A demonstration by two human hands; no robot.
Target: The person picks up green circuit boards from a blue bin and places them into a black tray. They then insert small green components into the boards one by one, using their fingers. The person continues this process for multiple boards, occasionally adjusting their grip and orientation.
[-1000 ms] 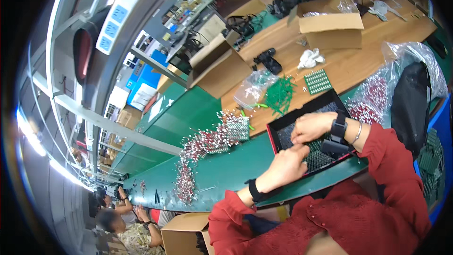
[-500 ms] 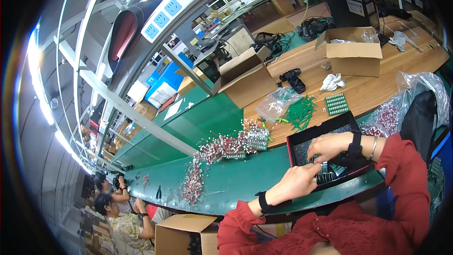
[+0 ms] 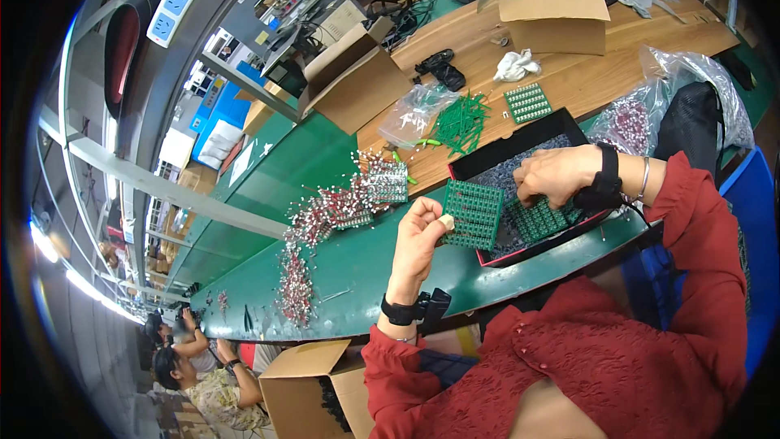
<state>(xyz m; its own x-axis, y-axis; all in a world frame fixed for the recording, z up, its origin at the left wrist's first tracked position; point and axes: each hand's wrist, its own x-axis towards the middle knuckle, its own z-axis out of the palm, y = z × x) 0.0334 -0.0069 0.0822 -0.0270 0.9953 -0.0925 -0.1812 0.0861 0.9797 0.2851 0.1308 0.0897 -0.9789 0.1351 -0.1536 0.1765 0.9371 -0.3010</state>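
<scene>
My left hand [image 3: 417,244] pinches the left edge of a green circuit board panel [image 3: 474,215] and holds it up at the left side of a black box [image 3: 520,255]. A small pale cover sits on the thumb tip. Inside the box, my right hand [image 3: 556,175] bends its fingers down onto another green circuit board panel [image 3: 539,225]. Its fingertips are partly hidden, so I cannot make out what they pinch. Dark grey small pieces or foam [image 3: 497,169] line the box around the boards.
Red and white wired parts [image 3: 325,215] lie heaped on the green bench left of the box. Behind it are green strips [image 3: 461,123], a populated board [image 3: 528,103] and a cardboard box [image 3: 552,24]. A clear bag [image 3: 630,122] lies right. Two people sit far left.
My left hand has come out of the box leftward, lifting a circuit board panel. My right hand stays inside the box. The view has shifted, moving the bench's things left and up.
</scene>
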